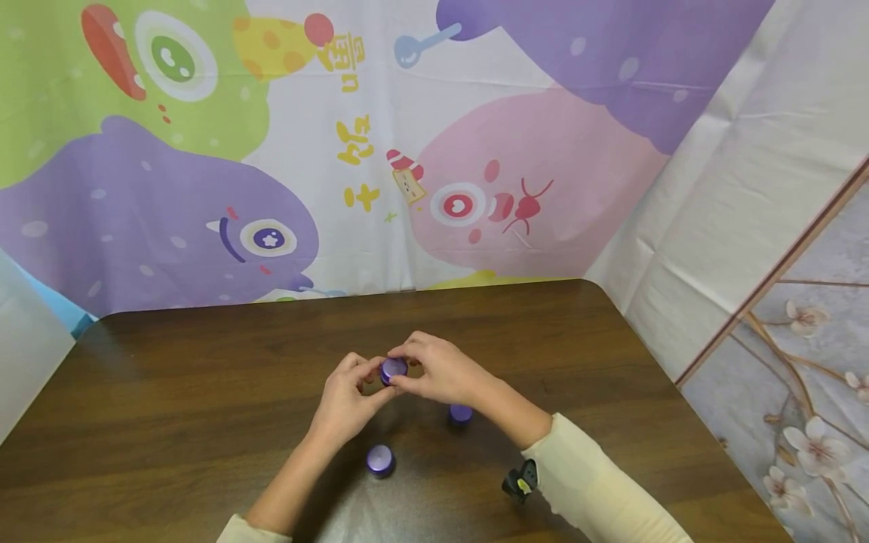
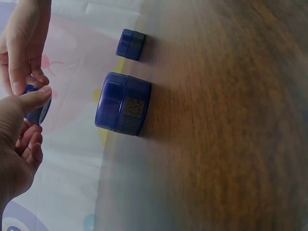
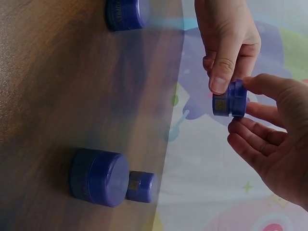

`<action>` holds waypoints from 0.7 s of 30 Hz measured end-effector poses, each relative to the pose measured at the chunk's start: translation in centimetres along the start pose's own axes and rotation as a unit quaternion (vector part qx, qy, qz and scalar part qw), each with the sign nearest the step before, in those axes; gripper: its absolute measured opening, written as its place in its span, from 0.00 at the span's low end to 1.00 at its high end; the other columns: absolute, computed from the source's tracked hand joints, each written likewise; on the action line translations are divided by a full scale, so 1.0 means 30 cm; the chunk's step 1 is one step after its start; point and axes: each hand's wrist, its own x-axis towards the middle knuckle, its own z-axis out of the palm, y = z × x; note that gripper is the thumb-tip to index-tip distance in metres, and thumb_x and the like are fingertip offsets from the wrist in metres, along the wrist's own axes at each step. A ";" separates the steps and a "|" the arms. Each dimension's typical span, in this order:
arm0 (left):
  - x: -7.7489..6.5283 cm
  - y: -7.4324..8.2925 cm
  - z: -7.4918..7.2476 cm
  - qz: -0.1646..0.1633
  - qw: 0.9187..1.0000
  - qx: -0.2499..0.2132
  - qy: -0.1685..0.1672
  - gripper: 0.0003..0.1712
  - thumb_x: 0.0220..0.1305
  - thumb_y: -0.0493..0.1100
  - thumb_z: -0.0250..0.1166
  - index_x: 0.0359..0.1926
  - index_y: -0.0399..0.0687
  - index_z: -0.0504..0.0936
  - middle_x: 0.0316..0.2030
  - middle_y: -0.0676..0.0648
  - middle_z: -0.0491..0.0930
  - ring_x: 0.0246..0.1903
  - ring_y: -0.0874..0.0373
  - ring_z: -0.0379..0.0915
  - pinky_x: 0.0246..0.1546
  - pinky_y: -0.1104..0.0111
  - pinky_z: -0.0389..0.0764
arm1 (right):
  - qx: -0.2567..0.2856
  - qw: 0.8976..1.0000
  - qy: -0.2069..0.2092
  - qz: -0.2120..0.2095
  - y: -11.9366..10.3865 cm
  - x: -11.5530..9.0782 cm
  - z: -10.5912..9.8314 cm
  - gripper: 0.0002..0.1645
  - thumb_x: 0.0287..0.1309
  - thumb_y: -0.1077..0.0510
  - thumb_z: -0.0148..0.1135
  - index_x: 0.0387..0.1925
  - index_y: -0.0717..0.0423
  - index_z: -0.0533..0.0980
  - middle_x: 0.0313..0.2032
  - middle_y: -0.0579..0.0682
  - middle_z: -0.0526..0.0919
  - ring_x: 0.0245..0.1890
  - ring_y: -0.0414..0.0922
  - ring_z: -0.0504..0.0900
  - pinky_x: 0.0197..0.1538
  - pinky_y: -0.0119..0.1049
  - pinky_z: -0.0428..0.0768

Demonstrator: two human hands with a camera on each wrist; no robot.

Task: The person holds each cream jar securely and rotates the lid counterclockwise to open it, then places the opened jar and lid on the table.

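A small purple jar (image 1: pixel 393 369) is held above the table between both hands. My left hand (image 1: pixel 345 400) pinches its body with thumb and fingers. My right hand (image 1: pixel 441 368) grips the lid from the other side, its thumb and a finger on the edge. In the right wrist view the lid (image 3: pixel 239 97) sits slightly tilted on the jar body (image 3: pixel 221 104), a narrow gap showing between them. Below the hands, one purple jar (image 1: pixel 380 461) stands near the left forearm. Another purple jar (image 1: pixel 460 413) stands upright under the right wrist, partly covered by it.
The brown wooden table (image 1: pixel 204 392) ends at a cartoon-printed cloth (image 1: pixel 366 249). In the right wrist view a larger jar (image 3: pixel 98 178) stands beside a small jar (image 3: pixel 141 187). A black device (image 1: pixel 520 481) hangs at the right cuff. A flowered panel (image 1: pixel 808 392) stands at right.
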 end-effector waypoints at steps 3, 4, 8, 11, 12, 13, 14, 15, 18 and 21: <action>-0.002 -0.001 0.000 0.002 1.000 -0.001 0.002 0.25 0.44 0.43 0.76 0.46 0.38 0.83 0.29 0.49 0.71 0.26 0.61 0.62 0.25 0.75 0.66 | 0.003 1.000 -0.008 -0.013 0.000 0.001 -0.001 0.21 0.55 0.53 0.65 0.50 0.56 0.78 0.42 0.47 0.78 0.39 0.39 0.77 0.42 0.27 0.76; -0.003 -0.001 0.001 0.002 1.000 -0.001 0.002 0.26 0.44 0.43 0.76 0.46 0.36 0.82 0.29 0.49 0.71 0.26 0.61 0.62 0.25 0.75 0.66 | 0.005 1.000 -0.011 -0.018 0.000 0.001 -0.001 0.21 0.54 0.54 0.65 0.51 0.56 0.78 0.42 0.48 0.78 0.40 0.39 0.77 0.43 0.27 0.76; -0.006 -0.004 0.003 0.004 1.000 -0.002 0.001 0.27 0.44 0.43 0.76 0.47 0.35 0.82 0.28 0.49 0.71 0.25 0.62 0.61 0.24 0.75 0.65 | 0.008 0.999 -0.019 -0.029 -0.001 -0.002 -0.004 0.22 0.54 0.55 0.65 0.52 0.55 0.77 0.45 0.48 0.78 0.42 0.40 0.77 0.45 0.29 0.77; -0.005 -0.006 0.004 0.010 1.000 -0.001 0.006 0.24 0.45 0.42 0.76 0.44 0.37 0.83 0.28 0.49 0.71 0.25 0.62 0.61 0.24 0.75 0.65 | 0.010 0.999 -0.014 -0.030 -0.001 -0.003 -0.003 0.23 0.55 0.54 0.64 0.53 0.56 0.76 0.46 0.49 0.78 0.44 0.39 0.77 0.47 0.30 0.77; -0.005 -0.006 0.005 0.011 1.000 0.000 0.008 0.22 0.45 0.42 0.75 0.43 0.39 0.84 0.28 0.49 0.71 0.25 0.62 0.61 0.24 0.75 0.65 | 0.009 0.999 -0.009 -0.029 0.000 -0.003 -0.002 0.23 0.55 0.54 0.64 0.53 0.56 0.76 0.46 0.49 0.78 0.44 0.39 0.77 0.47 0.30 0.77; -0.004 -0.006 0.005 0.012 1.000 -0.001 0.008 0.21 0.45 0.42 0.75 0.42 0.40 0.84 0.27 0.50 0.70 0.25 0.61 0.61 0.24 0.75 0.65 | 0.009 1.000 -0.005 -0.028 0.000 -0.003 -0.001 0.23 0.55 0.53 0.64 0.52 0.56 0.76 0.46 0.49 0.78 0.43 0.39 0.77 0.46 0.29 0.77; -0.003 -0.007 0.005 0.013 1.000 0.001 0.009 0.20 0.45 0.42 0.75 0.42 0.42 0.84 0.27 0.50 0.70 0.25 0.61 0.62 0.24 0.75 0.65 | 0.008 1.000 -0.002 -0.025 0.001 -0.003 0.001 0.23 0.56 0.53 0.64 0.52 0.57 0.76 0.45 0.49 0.78 0.43 0.40 0.78 0.45 0.29 0.77; -0.002 -0.006 0.005 0.012 1.000 0.001 0.008 0.19 0.46 0.43 0.75 0.41 0.43 0.84 0.27 0.50 0.70 0.25 0.61 0.62 0.24 0.75 0.65 | 0.008 1.000 0.001 -0.022 0.001 -0.003 0.002 0.22 0.56 0.52 0.64 0.51 0.57 0.77 0.44 0.49 0.78 0.42 0.40 0.78 0.45 0.29 0.77; 0.000 -0.004 0.002 0.007 1.000 -0.001 0.003 0.21 0.46 0.44 0.75 0.43 0.42 0.84 0.28 0.50 0.71 0.25 0.61 0.62 0.25 0.75 0.65 | 0.010 1.000 0.001 -0.013 0.001 -0.002 0.003 0.21 0.56 0.53 0.64 0.50 0.57 0.78 0.42 0.48 0.78 0.40 0.42 0.79 0.42 0.28 0.76; -0.001 -0.003 0.000 0.003 1.000 -0.003 -0.002 0.24 0.45 0.44 0.75 0.45 0.40 0.83 0.28 0.50 0.71 0.26 0.61 0.62 0.25 0.74 0.66 | 0.012 1.000 -0.007 -0.016 0.002 -0.001 0.003 0.21 0.56 0.54 0.64 0.50 0.57 0.78 0.43 0.48 0.78 0.41 0.42 0.78 0.43 0.28 0.77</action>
